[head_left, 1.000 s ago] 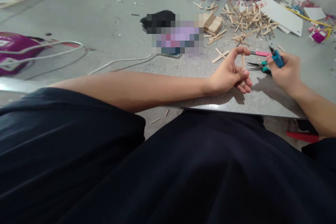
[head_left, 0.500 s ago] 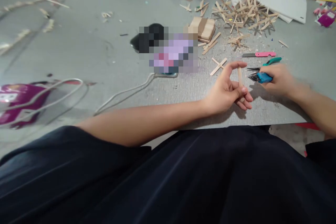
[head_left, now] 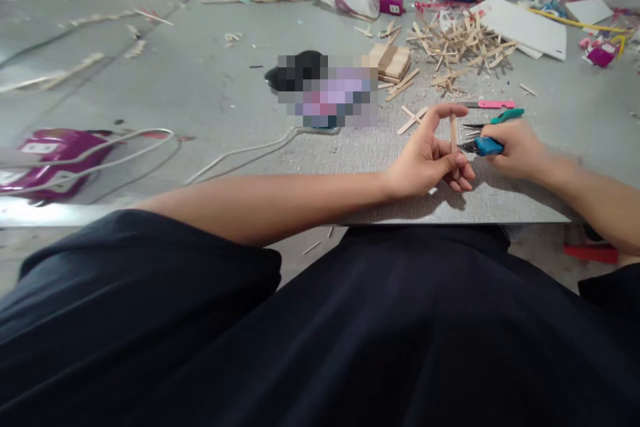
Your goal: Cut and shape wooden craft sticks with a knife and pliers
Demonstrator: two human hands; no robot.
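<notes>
- Wood, pale and smooth: our left hand (head_left: 431, 159) holds one flat wooden stick (head_left: 453, 135), thin and narrow with rounded ends.
- The forefinger arches over and presses on the stick's far end. The other fingers curl loosely round its near end, so the hand is half closed, pinching the stick by its two ends.
- The stick's long axis runs away from us, almost straight up the view. It hangs over the near edge of the grey table (head_left: 200, 93), between our two hands.
- Our right hand (head_left: 517, 147) is closed tight round a blue-handled cutter (head_left: 483, 145). Its dark metal tip points left at the stick's lower half. We cannot tell whether it touches the wood, or how far the blades are parted.
- The table top is matt and finely speckled, and strewn with splinters.
- Just beyond the right hand lie teal-handled pliers (head_left: 506, 115) and a slim pink knife (head_left: 493, 105), both lengthwise across the table.
- Near the left forefinger lie two crossed sticks (head_left: 413, 119), with a squared stack of sticks (head_left: 393, 61) and a bristly heap of joined sticks (head_left: 460, 40) farther back.
- A white cable (head_left: 240, 152) curves across the table on our left.
</notes>
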